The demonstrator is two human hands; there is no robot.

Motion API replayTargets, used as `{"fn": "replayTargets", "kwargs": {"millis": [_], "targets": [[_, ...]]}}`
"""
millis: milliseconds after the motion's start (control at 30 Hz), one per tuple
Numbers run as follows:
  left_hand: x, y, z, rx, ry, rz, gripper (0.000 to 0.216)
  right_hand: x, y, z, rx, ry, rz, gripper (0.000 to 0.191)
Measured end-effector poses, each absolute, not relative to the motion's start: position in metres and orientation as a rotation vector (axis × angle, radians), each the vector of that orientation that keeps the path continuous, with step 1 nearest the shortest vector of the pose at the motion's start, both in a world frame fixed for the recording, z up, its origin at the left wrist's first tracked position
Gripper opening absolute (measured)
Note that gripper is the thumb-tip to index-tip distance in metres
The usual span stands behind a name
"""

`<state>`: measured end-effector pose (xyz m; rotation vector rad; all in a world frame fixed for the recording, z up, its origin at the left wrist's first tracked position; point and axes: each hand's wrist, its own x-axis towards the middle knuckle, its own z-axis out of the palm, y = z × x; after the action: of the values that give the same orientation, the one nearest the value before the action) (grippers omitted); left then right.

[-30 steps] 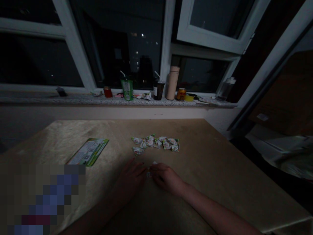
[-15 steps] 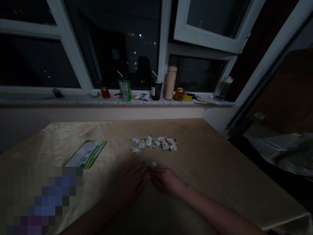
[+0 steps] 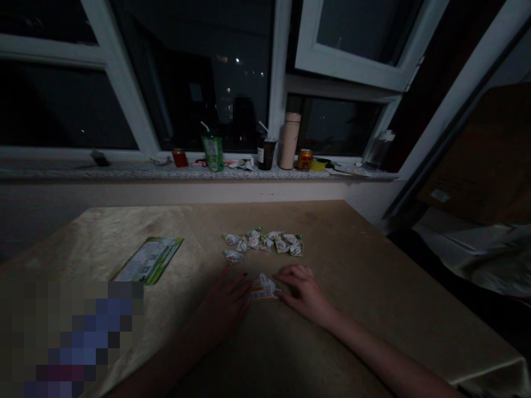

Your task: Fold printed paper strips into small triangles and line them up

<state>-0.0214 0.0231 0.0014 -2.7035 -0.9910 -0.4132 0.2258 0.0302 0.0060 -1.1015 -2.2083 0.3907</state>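
Note:
A small printed paper (image 3: 264, 288), partly unfolded, lies on the tan table (image 3: 373, 287) between my hands. My left hand (image 3: 226, 301) rests at its left edge with fingers stretched out and flat. My right hand (image 3: 305, 290) lies at its right edge, fingers spread and touching the paper's corner. Just beyond, a row of several folded paper pieces (image 3: 263, 243) in white, green and red sits on the table.
A green leaflet (image 3: 149, 260) lies at the left of the table. On the windowsill (image 3: 124, 170) stand a green drink carton (image 3: 213, 152), a dark cup (image 3: 266, 153), a beige flask (image 3: 290, 141), cans and a clear bottle (image 3: 375, 152). The room is dim.
My hands were pinched together over a small folded paper; they have moved apart, the right one to the right, and the paper now lies spread flatter between them.

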Motion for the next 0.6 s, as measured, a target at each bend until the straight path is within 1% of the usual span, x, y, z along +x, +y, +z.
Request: {"fn": "replayTargets", "kwargs": {"millis": [67,133,233,367,500,600], "targets": [[-0.021,0.024,0.002,-2.711,-1.018,-0.428,0.031,0.233,0.031,0.003,-1.206,-2.219,0.28,0.03],[-0.021,0.024,0.002,-2.709,-1.068,-0.458,0.029,0.238,0.029,0.002,-1.232,-2.282,0.25,0.029],[-0.021,0.022,0.001,-2.713,-1.094,-0.459,0.03,0.239,0.023,0.002,-1.182,-2.393,0.228,0.024],[-0.021,0.018,-0.001,-2.665,-1.169,-0.505,0.033,0.236,0.017,0.007,-1.114,-2.5,0.104,0.027],[-0.026,0.017,-0.006,-2.672,-1.227,-0.532,0.03,0.234,0.015,0.005,-1.086,-2.537,-0.019,0.027],[-0.031,0.017,-0.01,-2.655,-1.258,-0.547,0.027,0.233,0.014,0.002,-1.103,-2.521,-0.05,0.026]]}}
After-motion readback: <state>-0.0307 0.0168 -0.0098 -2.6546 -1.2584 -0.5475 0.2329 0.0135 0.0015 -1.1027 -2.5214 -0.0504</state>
